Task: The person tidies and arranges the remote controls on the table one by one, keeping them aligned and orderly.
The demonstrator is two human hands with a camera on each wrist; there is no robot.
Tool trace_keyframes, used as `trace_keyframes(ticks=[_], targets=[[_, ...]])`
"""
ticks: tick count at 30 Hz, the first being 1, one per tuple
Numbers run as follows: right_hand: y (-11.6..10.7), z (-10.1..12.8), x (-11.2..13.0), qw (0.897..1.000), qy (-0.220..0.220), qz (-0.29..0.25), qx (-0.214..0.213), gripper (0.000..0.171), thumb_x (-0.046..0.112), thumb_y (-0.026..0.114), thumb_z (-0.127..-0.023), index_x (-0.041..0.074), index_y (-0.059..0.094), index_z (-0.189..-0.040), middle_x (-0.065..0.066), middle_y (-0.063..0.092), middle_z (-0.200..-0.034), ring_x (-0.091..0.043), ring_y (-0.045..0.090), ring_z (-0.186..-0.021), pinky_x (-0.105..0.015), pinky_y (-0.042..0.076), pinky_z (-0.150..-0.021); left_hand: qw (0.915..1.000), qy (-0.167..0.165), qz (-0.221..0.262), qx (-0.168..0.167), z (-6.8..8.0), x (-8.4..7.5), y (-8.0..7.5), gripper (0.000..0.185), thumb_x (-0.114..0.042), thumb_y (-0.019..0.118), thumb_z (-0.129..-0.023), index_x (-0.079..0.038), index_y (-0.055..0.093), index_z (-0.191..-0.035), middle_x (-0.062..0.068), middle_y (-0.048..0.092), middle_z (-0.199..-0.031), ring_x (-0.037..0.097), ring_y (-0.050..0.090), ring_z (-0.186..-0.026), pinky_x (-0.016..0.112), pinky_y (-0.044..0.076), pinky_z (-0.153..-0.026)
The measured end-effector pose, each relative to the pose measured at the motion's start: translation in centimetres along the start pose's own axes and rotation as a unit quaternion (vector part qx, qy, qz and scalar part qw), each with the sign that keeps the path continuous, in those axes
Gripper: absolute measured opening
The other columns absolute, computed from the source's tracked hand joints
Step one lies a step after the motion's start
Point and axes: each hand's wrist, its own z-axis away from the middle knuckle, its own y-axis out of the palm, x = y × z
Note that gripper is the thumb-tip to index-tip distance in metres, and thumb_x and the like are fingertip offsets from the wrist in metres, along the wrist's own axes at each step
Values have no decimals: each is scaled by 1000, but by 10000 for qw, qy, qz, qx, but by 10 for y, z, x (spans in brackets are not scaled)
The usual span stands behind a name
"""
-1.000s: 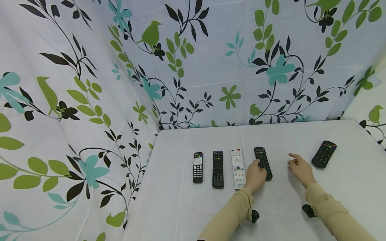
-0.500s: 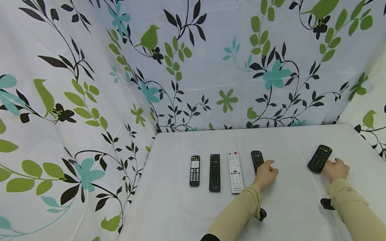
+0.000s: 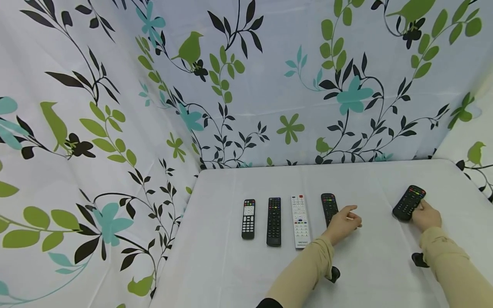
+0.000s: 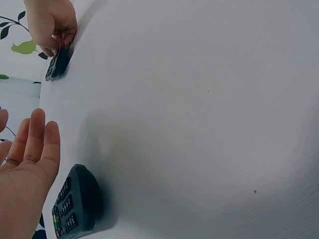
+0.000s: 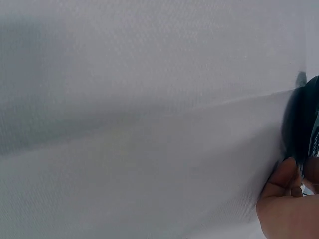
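My right hand (image 3: 426, 215) pinches the side edge of a black remote control (image 3: 409, 203), which lies slanted at the right of the table. In the right wrist view, the thumb and fingers of that hand (image 5: 289, 199) meet at the dark remote's edge (image 5: 299, 119). Beside a second black remote (image 3: 328, 206), my left hand (image 3: 344, 223) hovers with loose fingers and covers its lower end in the head view. The left wrist view has this hand (image 4: 30, 169) with fingers extended and nothing in them, next to the remote (image 4: 75, 204).
Further left on the white table (image 3: 215, 265) lie a white remote (image 3: 300, 222), a long black remote (image 3: 274, 222) and a small black remote with a pale upper part (image 3: 248, 219), roughly in a row. A patterned curtain (image 3: 246, 128) hangs behind and at the left.
My left hand has let go of the fourth remote and shifted right. My right hand has moved right to the slanted remote and now pinches its edge. The remotes look unmoved.
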Motion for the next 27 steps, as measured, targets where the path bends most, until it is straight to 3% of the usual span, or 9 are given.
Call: trace_keyframes(ticks=[3,7,11,15,20,27], targets=[[3,-3,-3,9994,-225,214,-118,54,7,23,-84,-17,29,-133,-46,33,-123,-58,47,-104,-56,43,-85,9999,82,-59,51,0,-2,1,44,-14,57,-90,-10,49,-133,-2,66,-93,3,66,-76,12,46,-63],[4,-2,-2,9970,-641,444,20,52,6,27,-85,-14,31,-133,-49,38,-118,-54,49,-89,-56,44,-75,9996,141,-242,70,0,-5,2,44,-15,57,-90,-10,48,-133,-2,67,-95,1,65,-74,12,44,-61],[8,8,5,9914,-1145,541,321,47,10,28,-92,-9,33,-135,-51,34,-116,-63,38,-99,-64,35,-80,9988,128,-454,89,1,-8,3,43,-13,58,-89,-9,50,-131,2,68,-99,1,64,-76,11,43,-61],[20,16,12,9844,-1639,530,367,43,14,27,-98,-7,39,-133,-45,35,-117,-60,34,-106,-65,28,-84,9965,40,-832,-31,2,-13,6,42,-13,60,-86,-8,54,-128,6,67,-104,4,64,-84,11,45,-65],[30,20,24,9830,-1804,298,148,41,14,31,-97,-7,44,-130,-42,39,-115,-58,37,-105,-65,31,-85,9925,-182,-1207,-13,2,-19,13,45,-16,62,-83,-9,55,-127,7,64,-111,8,63,-93,14,47,-75],[36,20,28,9774,-2106,195,-32,37,2,39,-92,-13,47,-125,-43,44,-104,-55,43,-96,-62,36,-80,9802,-447,-1920,177,3,-17,24,51,-26,63,-83,-11,53,-130,5,59,-125,12,55,-116,20,43,-95]])
